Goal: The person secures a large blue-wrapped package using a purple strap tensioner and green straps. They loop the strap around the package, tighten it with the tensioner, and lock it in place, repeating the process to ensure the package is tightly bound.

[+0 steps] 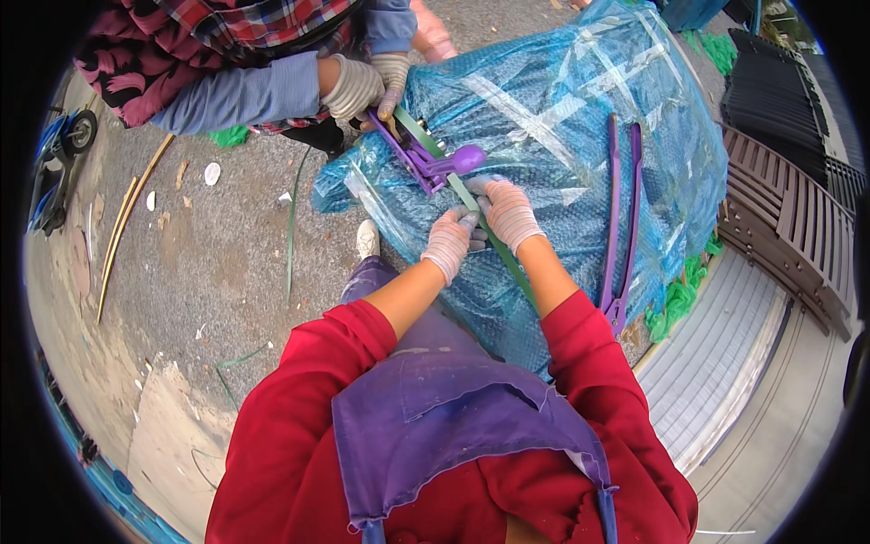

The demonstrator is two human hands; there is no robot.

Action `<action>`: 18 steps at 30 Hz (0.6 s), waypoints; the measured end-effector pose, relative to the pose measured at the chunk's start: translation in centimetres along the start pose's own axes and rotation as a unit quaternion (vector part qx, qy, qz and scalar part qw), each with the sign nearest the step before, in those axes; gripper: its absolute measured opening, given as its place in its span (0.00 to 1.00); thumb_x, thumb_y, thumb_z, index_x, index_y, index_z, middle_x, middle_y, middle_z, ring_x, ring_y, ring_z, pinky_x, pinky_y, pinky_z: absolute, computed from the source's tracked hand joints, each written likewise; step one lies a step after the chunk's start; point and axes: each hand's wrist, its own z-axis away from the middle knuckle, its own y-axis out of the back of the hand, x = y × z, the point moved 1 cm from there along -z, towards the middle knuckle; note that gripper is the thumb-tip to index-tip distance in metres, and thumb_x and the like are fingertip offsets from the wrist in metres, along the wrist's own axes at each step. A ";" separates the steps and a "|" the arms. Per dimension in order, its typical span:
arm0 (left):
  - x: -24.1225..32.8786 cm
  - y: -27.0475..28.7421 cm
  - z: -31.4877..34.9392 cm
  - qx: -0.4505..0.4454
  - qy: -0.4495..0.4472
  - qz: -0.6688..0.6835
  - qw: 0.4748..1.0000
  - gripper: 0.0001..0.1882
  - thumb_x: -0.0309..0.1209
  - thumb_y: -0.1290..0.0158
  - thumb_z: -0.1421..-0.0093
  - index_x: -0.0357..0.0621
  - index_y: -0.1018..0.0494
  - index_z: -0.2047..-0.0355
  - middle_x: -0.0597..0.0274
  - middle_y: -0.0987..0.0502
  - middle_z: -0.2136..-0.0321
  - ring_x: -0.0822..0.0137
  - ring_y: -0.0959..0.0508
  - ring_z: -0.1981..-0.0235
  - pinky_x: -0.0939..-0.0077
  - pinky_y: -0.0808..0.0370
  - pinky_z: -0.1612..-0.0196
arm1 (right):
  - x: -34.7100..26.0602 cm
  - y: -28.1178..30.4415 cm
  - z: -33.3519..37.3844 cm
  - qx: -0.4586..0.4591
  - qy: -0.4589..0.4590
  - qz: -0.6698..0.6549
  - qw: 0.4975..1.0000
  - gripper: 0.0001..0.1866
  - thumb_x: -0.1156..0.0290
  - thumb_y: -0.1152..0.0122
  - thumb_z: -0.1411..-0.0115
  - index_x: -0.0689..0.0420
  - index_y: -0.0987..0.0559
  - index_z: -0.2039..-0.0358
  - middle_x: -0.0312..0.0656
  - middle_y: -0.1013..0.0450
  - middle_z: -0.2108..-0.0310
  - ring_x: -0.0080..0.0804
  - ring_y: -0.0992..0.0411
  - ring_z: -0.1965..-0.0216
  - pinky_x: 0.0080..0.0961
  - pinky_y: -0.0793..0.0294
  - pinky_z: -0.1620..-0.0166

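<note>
The left hand (450,240), in a striped knit glove with grey fingertips, sits at the centre of the frame, thumb and fingers closed on a green strap (512,265). Just to its right, the right hand (509,213), gloved alike, has its fingers bent together against the same strap; whether they grip it cannot be told. The strap slants from the upper centre of the frame to the centre, passing beneath the hands and running on below them.

Just above the hands, the strap meets a purple strapping tool (419,165) with a rounded purple knob (467,160). At its upper end, a co-worker's gloved hands (355,88) are close together, at least one on the tool.

Under all this, a large bundle in blue bubble wrap (566,213), crossed by clear tape, fills the upper centre and upper right. A purple long-handled hand tool (613,199) lies on its right part, handles apart and pointing up the frame.

Farther out, brown slatted panels (797,208) stand at the right edge, above a pale ribbed panel (716,349) at lower right. Thin strips (127,222) lie on the ground at left, near a motorbike (63,163).
</note>
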 end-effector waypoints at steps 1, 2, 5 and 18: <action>0.1 0.0 0.0 -0.005 -0.004 0.001 1.000 0.14 0.30 0.52 0.32 0.38 0.30 0.50 0.60 0.23 0.69 0.68 0.21 0.73 0.73 0.20 0.69 | -0.3 0.2 -0.1 -0.021 -0.006 0.004 1.000 0.17 0.79 0.46 0.42 0.52 0.21 0.52 0.51 0.24 0.58 0.52 0.26 0.55 0.40 0.26 0.51; -0.1 0.1 -0.1 -0.010 -0.009 0.004 1.000 0.14 0.30 0.52 0.32 0.38 0.30 0.50 0.60 0.22 0.69 0.68 0.21 0.73 0.73 0.20 0.69 | -0.6 0.4 -0.2 -0.043 -0.013 0.008 0.999 0.18 0.79 0.46 0.42 0.53 0.22 0.52 0.50 0.24 0.57 0.51 0.26 0.55 0.40 0.26 0.50; -0.5 0.4 -0.4 -0.014 -0.016 0.001 1.000 0.14 0.31 0.53 0.32 0.38 0.30 0.50 0.59 0.22 0.68 0.66 0.21 0.71 0.71 0.20 0.68 | -1.2 1.1 0.4 -0.053 -0.067 -0.175 0.981 0.17 0.77 0.47 0.40 0.54 0.22 0.51 0.48 0.23 0.57 0.46 0.25 0.54 0.38 0.26 0.50; -0.3 0.3 -0.4 -0.009 -0.010 0.009 1.000 0.11 0.31 0.51 0.33 0.40 0.28 0.54 0.61 0.21 0.69 0.70 0.22 0.76 0.75 0.21 0.72 | 1.5 0.2 -1.3 -0.114 -0.161 -0.247 0.949 0.10 0.66 0.42 0.38 0.57 0.22 0.59 0.35 0.24 0.68 0.26 0.29 0.68 0.28 0.28 0.60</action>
